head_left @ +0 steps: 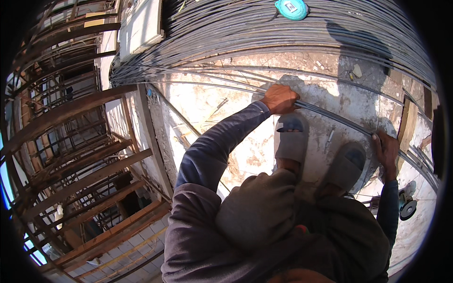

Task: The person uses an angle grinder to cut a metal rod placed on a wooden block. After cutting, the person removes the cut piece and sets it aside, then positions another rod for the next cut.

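Observation:
A small bunch of long, thin steel bars [332, 116] slants across in front of me, from the upper left down to the right. My left hand [281, 99] is closed in a fist around these bars, just beyond my left sandal. Farther along the same bunch, my right hand [388, 150] is wrapped round it, with the thumb on the near side and the other fingers partly hidden. Beyond my hands lies a broad pile of similar steel bars [245, 35], with a turquoise round case [291, 8] resting on top.
An angle grinder [406, 206] lies on the floor by my right forearm. Wooden planks [406, 125] lie at the right. To the left, past a concrete edge [155, 141], the structure drops to wooden beams [89, 179] and scaffolding. A pale block [140, 28] stands beside the pile.

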### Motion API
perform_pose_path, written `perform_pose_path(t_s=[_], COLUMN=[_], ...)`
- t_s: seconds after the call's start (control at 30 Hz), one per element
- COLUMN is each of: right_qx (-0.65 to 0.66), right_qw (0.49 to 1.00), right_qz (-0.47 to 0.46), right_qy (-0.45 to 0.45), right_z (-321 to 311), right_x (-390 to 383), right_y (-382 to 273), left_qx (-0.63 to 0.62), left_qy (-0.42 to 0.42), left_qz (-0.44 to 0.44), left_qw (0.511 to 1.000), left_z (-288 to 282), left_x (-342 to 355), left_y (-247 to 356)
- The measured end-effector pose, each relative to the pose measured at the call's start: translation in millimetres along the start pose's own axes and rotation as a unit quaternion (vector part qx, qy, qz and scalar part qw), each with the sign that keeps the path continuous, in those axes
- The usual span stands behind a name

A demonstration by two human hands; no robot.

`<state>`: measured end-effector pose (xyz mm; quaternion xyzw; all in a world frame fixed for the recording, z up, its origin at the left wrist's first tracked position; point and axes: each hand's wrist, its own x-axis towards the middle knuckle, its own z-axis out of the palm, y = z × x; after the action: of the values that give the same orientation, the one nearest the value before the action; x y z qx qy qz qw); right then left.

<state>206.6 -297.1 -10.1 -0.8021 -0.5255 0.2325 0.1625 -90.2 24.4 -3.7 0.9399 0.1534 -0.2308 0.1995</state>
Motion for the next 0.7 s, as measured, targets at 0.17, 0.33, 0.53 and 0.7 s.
perform_pose_path(t_s=[0.17,0.33,0.53,0.7], right_qx=[0.061,0.007,0.017,0.004], right_qw=[0.996,1.000,0.999,0.999], right_qz=[0.060,-0.009,-0.032,-0.041], right_qy=[-0.007,0.015,0.033,0.028], right_z=[-19.6,-13.4,-9.0,16.9], right_x=[-26.8,-36.3,-36.8,-19.4], right_y=[22.1,47.8,49.7,15.4], left_qx=[-0.051,-0.097,-0.039,-0.019], left_qy=[-0.069,-0.110,-0.060,-0.062], left_qz=[0.001,0.006,0.029,0.020], left_qw=[0.996,0.989,0.997,0.998], left_z=[0.0,-9.6,13.8,0.2], left_x=[26.3,40.1,38.5,39.7], left_y=[47.4,56.4,49.4,64.4])
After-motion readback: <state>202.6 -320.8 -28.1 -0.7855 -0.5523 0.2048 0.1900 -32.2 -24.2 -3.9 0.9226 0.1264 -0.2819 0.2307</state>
